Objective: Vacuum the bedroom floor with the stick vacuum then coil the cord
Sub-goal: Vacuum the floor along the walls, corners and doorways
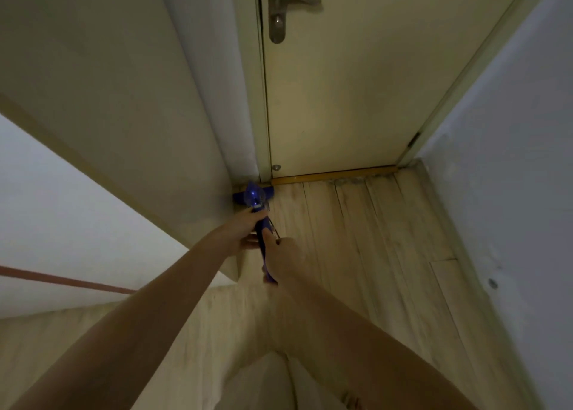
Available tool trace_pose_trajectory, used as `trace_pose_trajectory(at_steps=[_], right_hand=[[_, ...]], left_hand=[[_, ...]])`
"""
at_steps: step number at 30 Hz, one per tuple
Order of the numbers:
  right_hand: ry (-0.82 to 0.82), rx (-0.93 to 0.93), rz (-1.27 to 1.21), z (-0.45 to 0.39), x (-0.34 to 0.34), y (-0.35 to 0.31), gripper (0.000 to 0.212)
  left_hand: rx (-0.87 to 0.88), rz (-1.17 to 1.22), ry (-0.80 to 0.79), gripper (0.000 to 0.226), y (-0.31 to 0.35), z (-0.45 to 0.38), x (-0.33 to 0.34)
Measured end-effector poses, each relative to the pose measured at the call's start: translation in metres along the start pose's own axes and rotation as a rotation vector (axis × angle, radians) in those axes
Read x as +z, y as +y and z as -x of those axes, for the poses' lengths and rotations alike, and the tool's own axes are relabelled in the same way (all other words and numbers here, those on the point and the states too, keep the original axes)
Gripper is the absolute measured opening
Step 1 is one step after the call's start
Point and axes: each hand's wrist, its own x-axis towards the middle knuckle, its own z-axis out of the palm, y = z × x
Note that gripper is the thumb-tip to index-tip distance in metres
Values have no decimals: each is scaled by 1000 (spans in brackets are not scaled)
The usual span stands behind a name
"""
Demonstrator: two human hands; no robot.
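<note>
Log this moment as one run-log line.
phase: vacuuming | both hands grip stick vacuum: left hand, right hand | head in floor corner by closed door

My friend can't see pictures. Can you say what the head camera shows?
Both hands, left and right, grip a blue stick vacuum whose head sits in the floor corner beside a closed door.

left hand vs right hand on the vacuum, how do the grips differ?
The left hand grips the blue vacuum lower on its body, nearer the floor head; the right hand grips higher, toward the top of the handle. The left hand comes in from the vacuum's left side, the right hand from its right side, over a thin dark cord. Both hold the vacuum.
</note>
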Motion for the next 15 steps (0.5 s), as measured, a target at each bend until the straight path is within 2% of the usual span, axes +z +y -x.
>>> trace_pose_trajectory(at_steps=[8, 15], right_hand=[[-90, -26, 115, 7, 7, 31, 41], [-112, -16, 181, 54, -45, 67, 43]], left_hand=[[-63, -68, -29, 38, -28, 3, -1], [-83, 22, -74, 32, -65, 47, 44]])
